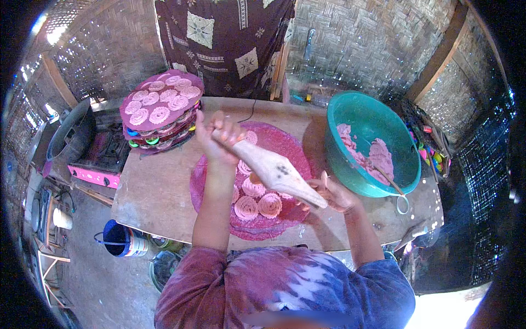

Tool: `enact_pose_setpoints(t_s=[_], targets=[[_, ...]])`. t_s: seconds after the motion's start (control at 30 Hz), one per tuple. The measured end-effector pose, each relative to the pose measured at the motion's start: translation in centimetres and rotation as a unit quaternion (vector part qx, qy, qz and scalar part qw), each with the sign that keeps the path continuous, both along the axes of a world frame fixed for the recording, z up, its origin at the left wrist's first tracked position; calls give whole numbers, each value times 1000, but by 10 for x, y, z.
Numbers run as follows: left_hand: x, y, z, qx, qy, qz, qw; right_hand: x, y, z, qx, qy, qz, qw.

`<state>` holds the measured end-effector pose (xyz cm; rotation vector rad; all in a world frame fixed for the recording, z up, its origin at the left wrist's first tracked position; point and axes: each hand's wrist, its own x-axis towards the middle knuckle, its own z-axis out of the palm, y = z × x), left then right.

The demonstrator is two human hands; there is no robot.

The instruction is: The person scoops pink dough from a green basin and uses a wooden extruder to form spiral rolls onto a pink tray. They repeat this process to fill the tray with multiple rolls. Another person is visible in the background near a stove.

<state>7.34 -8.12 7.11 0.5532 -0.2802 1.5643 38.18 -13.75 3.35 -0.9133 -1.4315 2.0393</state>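
Piping bag (274,169): hung slanted above the working tray (298,159), from 11 o'clock to nearly 4 by that tray's centre; counted one; could not tell which end bore the nozzle
Left hand (212,145): lay at 11 o'clock, curled closed round the bag's thin upper end
Right hand (338,196): lay at 3 o'clock, partly curled and touching the bag's lower end; could not tell whether pinching or merely propping it
Step in hand: looked like handling the bag between rosettes, probably amid piping
Next move: seemed to call for tilting the bag upright, lowering it over bare pink near 1 o'clock and squeezing evenly
Tray rosettes (246,208): counted about eight on the working tray, some partly hidden beneath the bag
Stacked trays (156,126): stood at 10 o'clock on the table (159,192); could not count the layers; counted about eleven rosettes on top
Green basin (346,178): stood between 2 and 3 o'clock; counted one, holding pink paste (381,159) and one stick (389,181)
Blue bucket (127,241): stood at 8 o'clock on the floor; counted one
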Motion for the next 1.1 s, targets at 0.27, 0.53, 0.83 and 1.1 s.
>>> enact_pose_setpoints(t_s=[0.27, 0.53, 0.83, 1.1], targets=[[36, -69, -31, -74, 473, 416, 773, 72, -32, -75, -38, 140, -19, 989], [50, -186, -154, 48, 862, 329, 382, 105, -60, -133, -76, 363, -21, 928], [46, -194, -167, 139, 884, 405, 190, 112, -28, -121, -91, 379, 78, 917], [-47, -211, -163, -10, 897, 424, 121, 156, -34, -143, -77, 404, 83, 908]])
